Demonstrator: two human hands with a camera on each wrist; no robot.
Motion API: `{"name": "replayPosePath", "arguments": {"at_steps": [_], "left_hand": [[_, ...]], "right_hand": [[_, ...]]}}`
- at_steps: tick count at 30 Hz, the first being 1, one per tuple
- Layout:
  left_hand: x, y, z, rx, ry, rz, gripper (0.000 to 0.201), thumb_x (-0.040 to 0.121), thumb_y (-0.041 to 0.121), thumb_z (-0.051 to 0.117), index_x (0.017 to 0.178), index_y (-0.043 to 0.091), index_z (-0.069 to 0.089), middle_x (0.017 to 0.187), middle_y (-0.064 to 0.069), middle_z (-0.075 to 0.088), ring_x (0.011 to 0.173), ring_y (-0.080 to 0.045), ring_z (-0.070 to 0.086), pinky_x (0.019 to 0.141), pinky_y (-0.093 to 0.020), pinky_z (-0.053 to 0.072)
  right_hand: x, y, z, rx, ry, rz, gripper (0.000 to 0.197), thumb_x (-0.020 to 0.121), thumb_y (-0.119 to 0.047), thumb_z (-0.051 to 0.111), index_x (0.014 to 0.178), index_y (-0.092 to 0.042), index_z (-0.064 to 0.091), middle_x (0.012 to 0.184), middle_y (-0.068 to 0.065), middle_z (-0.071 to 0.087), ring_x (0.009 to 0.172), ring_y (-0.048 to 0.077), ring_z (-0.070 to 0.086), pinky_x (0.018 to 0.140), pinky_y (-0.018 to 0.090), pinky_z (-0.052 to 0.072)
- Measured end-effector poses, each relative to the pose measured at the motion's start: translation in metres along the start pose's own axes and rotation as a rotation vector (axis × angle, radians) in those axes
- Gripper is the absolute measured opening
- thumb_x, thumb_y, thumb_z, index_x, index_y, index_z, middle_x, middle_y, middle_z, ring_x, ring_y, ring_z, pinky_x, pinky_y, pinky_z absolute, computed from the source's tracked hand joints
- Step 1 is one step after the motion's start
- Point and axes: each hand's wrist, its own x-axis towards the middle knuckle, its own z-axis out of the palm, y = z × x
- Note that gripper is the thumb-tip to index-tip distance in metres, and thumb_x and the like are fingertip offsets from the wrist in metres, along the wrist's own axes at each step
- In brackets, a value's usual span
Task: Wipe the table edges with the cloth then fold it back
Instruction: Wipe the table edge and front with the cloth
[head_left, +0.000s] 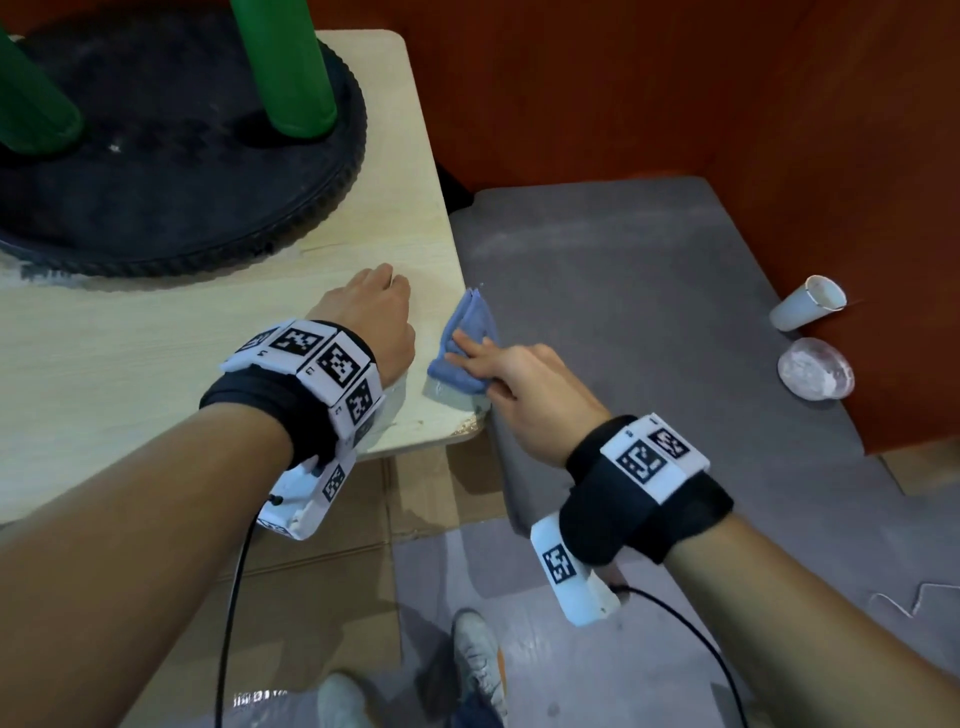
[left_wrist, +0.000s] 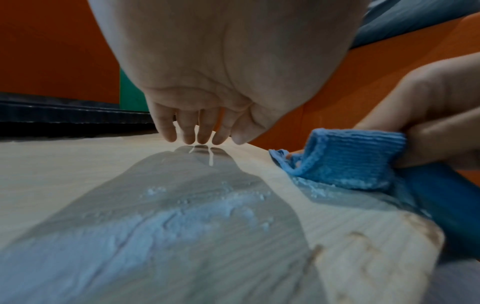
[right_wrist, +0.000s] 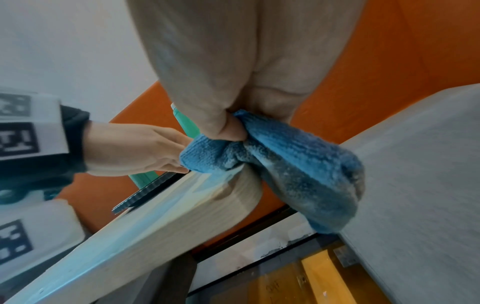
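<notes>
Here the cloth (head_left: 464, 349) is gripped by the right hand (head_left: 524, 387) against the table (head_left: 130, 332) edge, partly hidden beneath its fingers. The table is touched by the left hand (head_left: 371, 317), fingertips (left_wrist: 192, 137) loosely bent, nothing held.

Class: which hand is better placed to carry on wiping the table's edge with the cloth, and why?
Right. The right hand already grips the blue cloth against the table edge; the left hand rests its fingertips on the tabletop, holding nothing.

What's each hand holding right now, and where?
Right hand grips the bunched blue cloth at its middle, over the table edge. Left hand holds nothing.
</notes>
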Motion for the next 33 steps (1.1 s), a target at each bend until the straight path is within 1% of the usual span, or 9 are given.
{"name": "replayPosePath", "arguments": {"at_steps": [4, 8, 11, 14, 18, 22, 26, 30, 33], "left_hand": [[-0.004, -0.001, 0.001, 0.022, -0.016, 0.008, 0.025, 0.093, 0.013, 0.040, 0.115, 0.004, 0.048, 0.121, -0.010, 0.046, 0.111, -0.030, 0.048, 0.089, -0.041, 0.042], [-0.008, -0.002, 0.001, 0.024, -0.012, 0.020, 0.024, 0.092, 0.013, 0.041, 0.114, 0.004, 0.048, 0.120, -0.011, 0.046, 0.110, -0.029, 0.048, 0.088, -0.040, 0.041], [-0.010, -0.004, 0.000, 0.033, -0.032, 0.030, 0.025, 0.093, 0.013, 0.040, 0.115, 0.004, 0.048, 0.123, -0.010, 0.045, 0.112, -0.029, 0.047, 0.088, -0.040, 0.040], [-0.010, -0.006, -0.002, 0.045, -0.054, 0.039, 0.024, 0.094, 0.013, 0.037, 0.113, 0.004, 0.050, 0.126, -0.010, 0.045, 0.116, -0.029, 0.047, 0.091, -0.040, 0.040], [-0.009, -0.008, -0.007, 0.046, -0.066, 0.062, 0.025, 0.096, 0.012, 0.033, 0.110, 0.005, 0.053, 0.121, -0.011, 0.049, 0.109, -0.031, 0.051, 0.092, -0.041, 0.042], [-0.009, -0.012, -0.005, 0.068, -0.044, 0.074, 0.026, 0.095, 0.014, 0.034, 0.108, 0.007, 0.055, 0.120, -0.009, 0.051, 0.102, -0.033, 0.055, 0.084, -0.039, 0.043], [-0.010, -0.011, -0.004, 0.075, -0.045, 0.076, 0.027, 0.096, 0.014, 0.036, 0.114, 0.006, 0.054, 0.124, -0.009, 0.049, 0.104, -0.033, 0.056, 0.084, -0.039, 0.042], [-0.012, -0.015, -0.005, 0.084, -0.034, 0.080, 0.026, 0.092, 0.007, 0.037, 0.113, 0.009, 0.052, 0.127, -0.007, 0.049, 0.105, -0.032, 0.056, 0.084, -0.038, 0.042], [-0.010, -0.018, -0.005, 0.097, -0.018, 0.080, 0.032, 0.089, 0.004, 0.038, 0.115, 0.011, 0.053, 0.131, -0.004, 0.049, 0.109, -0.029, 0.055, 0.085, -0.038, 0.042]], "right_hand": [[0.000, -0.001, -0.005, -0.006, -0.005, 0.013, 0.053, 0.091, 0.002, 0.034, 0.136, -0.020, 0.049, 0.152, -0.006, 0.034, 0.141, 0.018, 0.031, 0.115, 0.033, 0.028], [-0.003, -0.007, 0.003, 0.050, 0.055, 0.041, 0.046, 0.094, -0.005, 0.036, 0.137, -0.018, 0.048, 0.149, 0.003, 0.041, 0.138, 0.023, 0.037, 0.113, 0.035, 0.032], [-0.018, -0.003, 0.007, 0.030, 0.018, 0.020, 0.051, 0.090, 0.001, 0.037, 0.135, -0.018, 0.050, 0.150, -0.004, 0.037, 0.141, 0.016, 0.032, 0.115, 0.033, 0.029], [-0.003, -0.006, 0.000, 0.042, 0.058, 0.037, 0.053, 0.089, 0.003, 0.035, 0.135, -0.018, 0.051, 0.150, -0.004, 0.037, 0.141, 0.015, 0.031, 0.116, 0.028, 0.026], [-0.015, -0.010, 0.010, -0.002, 0.054, 0.059, 0.052, 0.091, 0.002, 0.036, 0.137, -0.019, 0.048, 0.150, -0.003, 0.038, 0.141, 0.019, 0.031, 0.116, 0.034, 0.027], [-0.012, -0.010, 0.004, 0.002, 0.063, 0.065, 0.054, 0.087, 0.003, 0.035, 0.133, -0.019, 0.053, 0.149, -0.006, 0.038, 0.139, 0.014, 0.034, 0.114, 0.024, 0.027], [-0.015, -0.019, 0.018, 0.011, 0.101, 0.111, 0.052, 0.091, 0.002, 0.035, 0.138, -0.017, 0.047, 0.151, -0.004, 0.034, 0.143, 0.018, 0.026, 0.118, 0.034, 0.023], [-0.014, -0.020, 0.012, 0.021, 0.115, 0.122, 0.052, 0.089, 0.002, 0.036, 0.136, -0.017, 0.050, 0.151, -0.003, 0.037, 0.141, 0.016, 0.031, 0.117, 0.034, 0.025], [0.011, -0.029, 0.009, -0.005, 0.113, 0.133, 0.049, 0.093, -0.001, 0.032, 0.137, -0.018, 0.047, 0.152, 0.004, 0.036, 0.142, 0.027, 0.028, 0.116, 0.039, 0.025]]}}
